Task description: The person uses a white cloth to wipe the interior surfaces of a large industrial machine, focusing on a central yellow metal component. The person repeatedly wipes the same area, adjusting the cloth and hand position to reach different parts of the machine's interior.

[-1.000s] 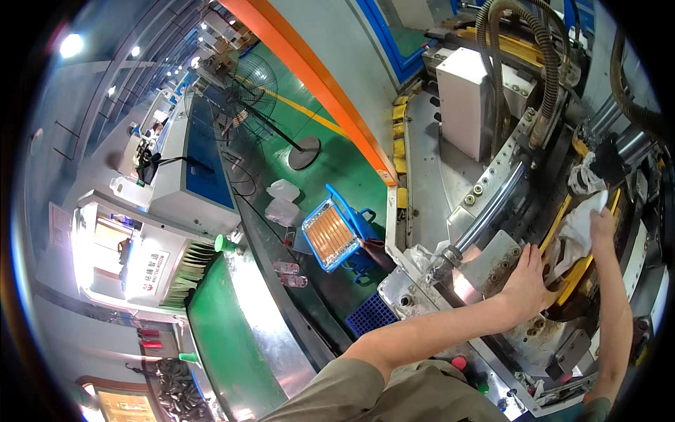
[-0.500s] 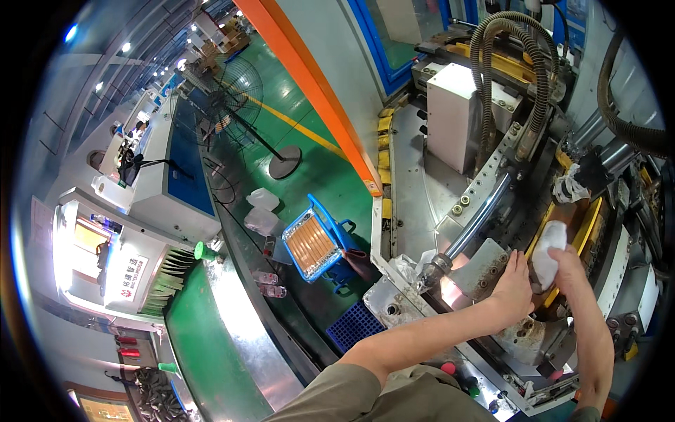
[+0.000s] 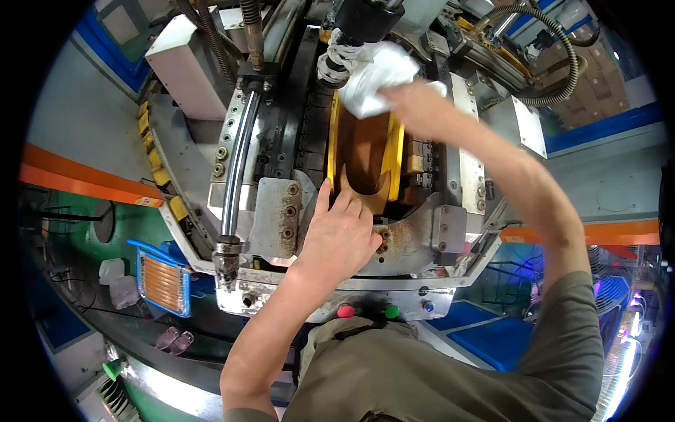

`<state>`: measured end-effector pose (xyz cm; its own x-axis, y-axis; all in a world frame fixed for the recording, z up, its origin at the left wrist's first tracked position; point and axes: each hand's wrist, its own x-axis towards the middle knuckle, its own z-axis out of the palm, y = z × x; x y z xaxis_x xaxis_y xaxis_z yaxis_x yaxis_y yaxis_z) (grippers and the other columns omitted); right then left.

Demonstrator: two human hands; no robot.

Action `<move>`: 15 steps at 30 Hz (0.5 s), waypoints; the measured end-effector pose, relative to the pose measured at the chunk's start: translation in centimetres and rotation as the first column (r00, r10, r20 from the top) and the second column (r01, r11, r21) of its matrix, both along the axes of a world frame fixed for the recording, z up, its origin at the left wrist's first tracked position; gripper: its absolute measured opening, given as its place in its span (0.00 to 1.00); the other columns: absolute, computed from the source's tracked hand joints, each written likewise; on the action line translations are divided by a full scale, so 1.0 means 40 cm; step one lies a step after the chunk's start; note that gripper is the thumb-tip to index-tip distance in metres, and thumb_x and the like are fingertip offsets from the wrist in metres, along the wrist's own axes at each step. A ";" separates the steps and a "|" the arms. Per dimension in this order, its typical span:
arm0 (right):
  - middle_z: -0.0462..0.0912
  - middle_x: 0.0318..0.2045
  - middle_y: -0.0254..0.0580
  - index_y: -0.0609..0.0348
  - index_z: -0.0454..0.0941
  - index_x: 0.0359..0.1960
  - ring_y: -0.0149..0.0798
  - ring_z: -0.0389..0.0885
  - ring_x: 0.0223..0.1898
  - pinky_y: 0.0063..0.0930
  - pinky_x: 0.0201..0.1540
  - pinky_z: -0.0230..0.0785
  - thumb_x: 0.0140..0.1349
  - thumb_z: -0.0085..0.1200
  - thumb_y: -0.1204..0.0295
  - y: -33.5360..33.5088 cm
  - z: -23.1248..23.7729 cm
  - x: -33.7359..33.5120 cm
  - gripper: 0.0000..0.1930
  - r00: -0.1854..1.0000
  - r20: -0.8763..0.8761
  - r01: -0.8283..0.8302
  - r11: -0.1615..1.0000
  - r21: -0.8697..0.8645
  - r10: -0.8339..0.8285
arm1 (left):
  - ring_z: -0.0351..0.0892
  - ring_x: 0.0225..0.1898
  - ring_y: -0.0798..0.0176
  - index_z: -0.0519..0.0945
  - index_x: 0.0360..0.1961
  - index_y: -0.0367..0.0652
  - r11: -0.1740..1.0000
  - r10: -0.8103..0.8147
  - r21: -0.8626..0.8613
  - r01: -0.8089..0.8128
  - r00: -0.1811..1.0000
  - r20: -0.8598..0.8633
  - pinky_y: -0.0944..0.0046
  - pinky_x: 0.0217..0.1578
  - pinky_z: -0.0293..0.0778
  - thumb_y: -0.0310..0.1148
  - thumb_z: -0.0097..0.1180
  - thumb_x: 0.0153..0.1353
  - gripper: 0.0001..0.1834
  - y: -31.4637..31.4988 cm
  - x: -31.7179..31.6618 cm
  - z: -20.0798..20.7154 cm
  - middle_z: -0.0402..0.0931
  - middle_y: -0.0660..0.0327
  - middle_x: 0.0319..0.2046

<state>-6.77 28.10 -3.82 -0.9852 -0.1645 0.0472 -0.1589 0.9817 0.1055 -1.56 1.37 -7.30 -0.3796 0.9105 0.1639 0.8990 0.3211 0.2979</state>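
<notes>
My right hand (image 3: 420, 109), smeared a little by motion, grips a white cloth (image 3: 383, 76) over the far end of a brown trough (image 3: 364, 144) in the machine. The cloth hangs beside a black cylinder (image 3: 367, 20) with white wrapping (image 3: 336, 63) below it. Yellow bars (image 3: 395, 158) flank the trough. At its near end, my left hand (image 3: 339, 233) rests palm down with its fingers stretched apart, holding nothing. Its fingertips lie by the curved rim, between a grey metal plate (image 3: 275, 218) and a rust-stained curved plate (image 3: 408, 243).
A chrome rod (image 3: 241, 158) stands left of the trough. Red (image 3: 345, 311) and green (image 3: 391, 311) buttons sit on the front panel, close to my body. Hoses (image 3: 214, 42) hang at the back left. A blue-framed stool (image 3: 163, 280) stands at the lower left.
The view has swung right, so the machine now lies ahead. My right hand has carried the cloth from the trough's near part to its far end. My left hand stays near the front rim.
</notes>
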 end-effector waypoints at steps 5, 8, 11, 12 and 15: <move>0.83 0.32 0.53 0.58 0.82 0.38 0.50 0.82 0.38 0.40 0.42 0.74 0.49 0.50 0.79 -0.143 -0.091 0.045 0.14 0.773 0.634 -0.101 0.990 0.098 0.016 | 0.73 0.47 0.55 0.80 0.34 0.36 0.999 -0.031 0.014 0.030 0.995 0.092 0.42 0.62 0.54 0.43 0.58 0.52 0.19 -0.012 0.006 0.008 0.75 0.55 0.35; 0.83 0.32 0.53 0.60 0.82 0.35 0.50 0.82 0.39 0.41 0.41 0.73 0.49 0.50 0.77 -0.193 -0.072 0.044 0.12 0.707 0.706 -0.083 0.989 0.121 -0.027 | 0.73 0.48 0.54 0.80 0.34 0.35 0.993 -0.008 -0.112 0.029 0.984 0.176 0.43 0.63 0.54 0.45 0.57 0.53 0.20 -0.015 0.009 0.019 0.76 0.53 0.37; 0.82 0.32 0.54 0.61 0.80 0.36 0.53 0.80 0.41 0.43 0.45 0.71 0.51 0.47 0.76 -0.217 -0.055 0.048 0.12 0.578 0.816 -0.028 0.998 0.048 -0.022 | 0.73 0.50 0.52 0.81 0.35 0.34 0.989 0.036 -0.147 -0.010 0.985 0.171 0.44 0.64 0.52 0.48 0.54 0.56 0.23 -0.010 0.015 0.022 0.77 0.49 0.40; 0.82 0.33 0.55 0.62 0.80 0.36 0.55 0.79 0.42 0.43 0.45 0.70 0.52 0.47 0.75 -0.220 -0.054 0.050 0.12 0.570 0.821 0.058 0.997 -0.041 0.001 | 0.72 0.52 0.51 0.81 0.36 0.33 0.983 0.052 -0.180 -0.022 0.985 0.166 0.44 0.65 0.50 0.49 0.52 0.58 0.25 -0.007 0.016 0.025 0.77 0.48 0.42; 0.81 0.34 0.58 0.65 0.79 0.35 0.58 0.78 0.41 0.43 0.46 0.69 0.53 0.47 0.73 -0.217 -0.069 0.051 0.11 0.568 0.823 0.170 0.977 -0.131 0.012 | 0.70 0.56 0.50 0.81 0.39 0.32 0.968 0.067 -0.249 -0.022 0.982 0.174 0.44 0.66 0.48 0.50 0.48 0.61 0.27 0.000 0.011 0.046 0.77 0.46 0.45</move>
<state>-4.72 19.43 -6.59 -0.6258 -0.1620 -0.7629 -0.0081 0.9795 -0.2014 -1.12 1.36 -5.46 -0.4235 0.8955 -0.1367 0.8210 0.4432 0.3600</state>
